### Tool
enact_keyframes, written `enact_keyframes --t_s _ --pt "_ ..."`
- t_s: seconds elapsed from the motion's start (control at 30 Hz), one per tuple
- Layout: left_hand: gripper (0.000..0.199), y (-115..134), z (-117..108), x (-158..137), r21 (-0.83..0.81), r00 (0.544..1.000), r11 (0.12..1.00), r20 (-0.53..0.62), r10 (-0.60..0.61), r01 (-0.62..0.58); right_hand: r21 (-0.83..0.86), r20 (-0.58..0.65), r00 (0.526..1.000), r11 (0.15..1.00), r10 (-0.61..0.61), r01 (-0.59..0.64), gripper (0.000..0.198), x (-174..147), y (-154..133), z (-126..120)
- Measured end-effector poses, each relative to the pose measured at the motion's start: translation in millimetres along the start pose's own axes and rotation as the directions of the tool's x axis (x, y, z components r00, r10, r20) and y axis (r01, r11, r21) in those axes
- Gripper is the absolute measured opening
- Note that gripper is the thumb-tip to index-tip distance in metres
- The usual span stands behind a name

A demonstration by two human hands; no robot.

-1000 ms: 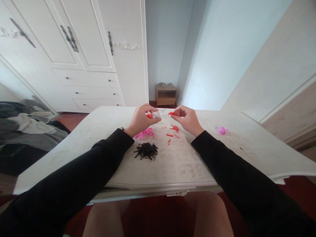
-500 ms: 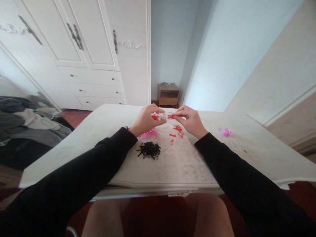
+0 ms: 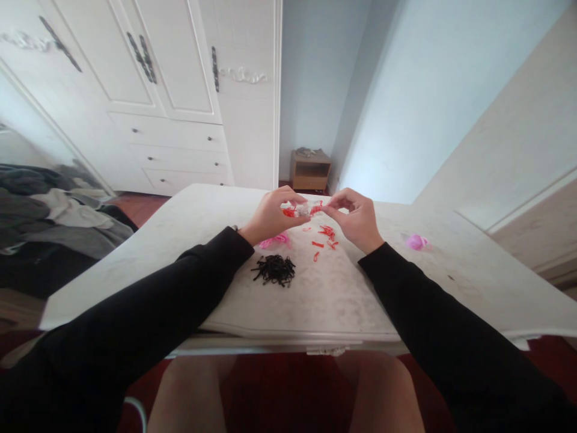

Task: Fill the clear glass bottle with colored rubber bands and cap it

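Note:
My left hand (image 3: 273, 214) is closed around a small clear container (image 3: 303, 210), held on its side above the table, with red rubber bands inside. At the container's right end my right hand (image 3: 358, 218) pinches red bands (image 3: 317, 207) between thumb and forefinger; the exact grip is too small to make out. Just below the hands lies a loose cluster of red rubber bands (image 3: 327, 232) with a few strays. Pink bands (image 3: 276, 240) lie under my left hand, partly covered by it. Nearer to me is a heap of black rubber bands (image 3: 274, 270).
The white table (image 3: 333, 300) stretches to both sides. A small pink-purple bundle (image 3: 417, 242) sits on its right part. Beyond stand a white wardrobe (image 3: 180, 138) and a small wooden nightstand (image 3: 311, 170). Clothes (image 3: 67, 216) are piled at the left.
My right fingers have drawn slightly away from the container and opened a little wider at the knuckles. The whole view has shifted slightly; the heaps lie as before.

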State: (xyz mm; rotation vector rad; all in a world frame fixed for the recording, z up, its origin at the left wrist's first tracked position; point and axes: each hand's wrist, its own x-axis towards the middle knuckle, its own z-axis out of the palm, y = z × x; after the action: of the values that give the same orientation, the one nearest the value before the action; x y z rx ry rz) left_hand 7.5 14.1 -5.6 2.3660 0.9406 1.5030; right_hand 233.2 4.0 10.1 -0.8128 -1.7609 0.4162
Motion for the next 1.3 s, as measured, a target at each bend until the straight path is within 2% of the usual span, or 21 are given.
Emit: enact_keyframes --t_s 0.27,0.43,0.57,0.67,0.73,0.8,0.9,0.97,1.03,1.17,1.23,1.3 --pt "0.024 6 -2 1 0.005 1.0 1.0 0.024 0.008 -0.008 -0.061 0.005 0.999 0.997 -0.037 0.038 0.008 -2 -5 -1" --pt "0.023 7 -2 1 0.004 1.0 1.0 0.022 0.022 -0.022 -0.014 0.036 0.998 0.998 -0.057 0.058 0.005 -1 -3 -1" --pt "0.023 7 -2 1 0.002 1.0 1.0 0.013 0.028 -0.028 0.029 -0.001 0.993 0.993 -0.117 0.117 0.006 -1 -1 2" --pt "0.023 9 -1 1 -0.032 1.0 0.999 -0.01 0.015 -0.015 -0.025 -0.044 0.99 0.99 -0.137 0.136 0.001 -1 -5 0" --pt "0.023 11 0 2 -0.102 0.998 0.994 -0.06 -0.033 0.026 -0.085 -0.081 0.985 0.986 -0.15 0.143 0.005 -1 -8 -3" --pt "0.024 11 2 3 -0.24 0.983 0.964 -0.115 -0.143 0.112 -0.143 -0.076 0.988 0.982 -0.137 0.125 0.008 1 -8 -6" --pt "0.027 11 4 6 -0.441 0.943 0.867 -0.116 -0.311 0.232 -0.23 0.078 0.997 0.972 -0.027 0.045 0.009 4 -3 -11" --pt "0.028 10 4 7 -0.495 0.923 0.824 -0.105 -0.37 0.274 -0.293 0.222 0.974 0.956 0.051 0.017 0.008 4 4 -13" --pt "0.031 10 3 9 -0.508 0.908 0.809 -0.114 -0.403 0.295 -0.347 0.363 0.927 0.937 0.091 0.044 0.015 2 9 -12" --pt "0.035 8 2 10 -0.494 0.903 0.818 -0.136 -0.408 0.295 -0.365 0.612 0.777 0.924 0.147 0.113 0.037 -4 13 -6" --pt "0.036 8 2 10 -0.489 0.905 0.822 -0.138 -0.402 0.291 -0.344 0.679 0.717 0.931 0.155 0.124 0.035 -6 12 -4" --pt "0.037 8 3 10 -0.482 0.907 0.825 -0.131 -0.4 0.294 -0.322 0.701 0.7 0.936 0.134 0.143 0.024 -5 11 -2"
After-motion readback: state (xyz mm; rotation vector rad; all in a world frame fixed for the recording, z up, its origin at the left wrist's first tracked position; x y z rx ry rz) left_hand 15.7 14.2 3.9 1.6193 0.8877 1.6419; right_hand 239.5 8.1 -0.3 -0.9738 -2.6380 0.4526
